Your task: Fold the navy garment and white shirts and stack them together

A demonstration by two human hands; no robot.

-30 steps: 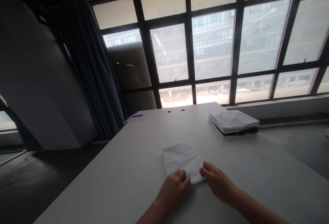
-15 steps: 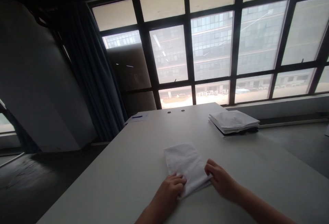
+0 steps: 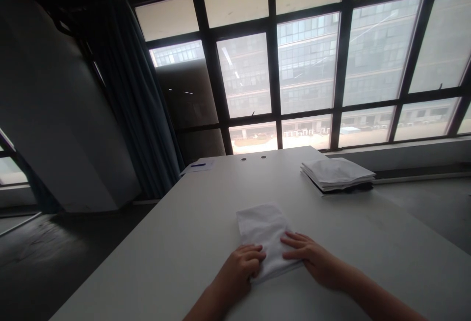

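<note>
A folded white cloth [image 3: 262, 223] lies on the white table in front of me, lightly creased, with its layers showing along the near edge. My left hand [image 3: 245, 264] is at its near left corner, fingers curled over the edge and closed on the fabric; the thumb is mostly hidden. On the cloth's right side rests my right hand [image 3: 311, 257], its fingers spread flat on the top layer and pinching nothing.
A stack of folded white cloths [image 3: 338, 173] with a dark layer at the bottom sits at the table's right edge. Paper with a blue pen [image 3: 197, 165] lies at the far left corner. Two round inserts [image 3: 243, 159] mark the far end of the table [image 3: 176, 242]. Windows stand beyond.
My right hand has let go of the cloth's right edge and opened flat onto its top. My left hand stays at the near left corner. The view has shifted slightly.
</note>
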